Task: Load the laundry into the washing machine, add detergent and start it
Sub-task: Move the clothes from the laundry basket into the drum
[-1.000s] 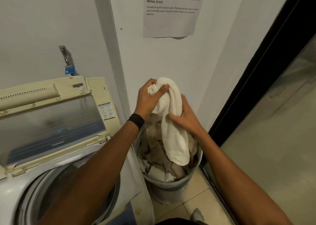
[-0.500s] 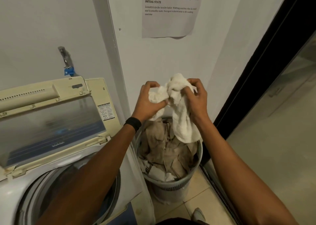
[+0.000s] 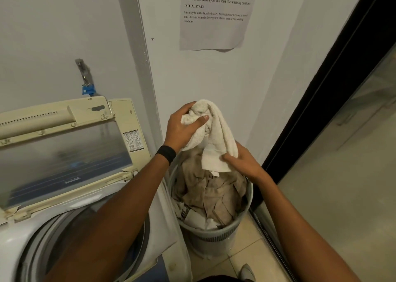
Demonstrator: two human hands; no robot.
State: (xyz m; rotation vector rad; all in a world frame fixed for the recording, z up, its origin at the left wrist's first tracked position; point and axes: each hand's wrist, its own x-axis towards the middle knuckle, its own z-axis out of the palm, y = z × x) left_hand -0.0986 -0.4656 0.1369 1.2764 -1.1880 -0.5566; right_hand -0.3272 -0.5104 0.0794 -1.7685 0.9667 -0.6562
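A white towel [image 3: 216,136] hangs above the grey laundry basket [image 3: 216,236], bunched at its top. My left hand [image 3: 184,127] grips that bunched top, thumb across the cloth. My right hand [image 3: 242,162] holds the towel's lower end just over the basket rim. Beige and white clothes [image 3: 212,196] fill the basket. The top-loading washing machine [image 3: 21,239] stands at the left with its lid [image 3: 64,153] raised and the drum [image 3: 137,239] open under my left forearm.
The basket stands on the tiled floor [image 3: 252,260] between the machine and a dark door frame [image 3: 321,99]. A tap with a blue fitting [image 3: 86,82] sticks out of the wall behind the machine. A printed sheet [image 3: 214,14] hangs on the wall.
My right hand has dropped from the towel's top down to its lower end near the basket rim. My left hand still holds the top at about the same height.
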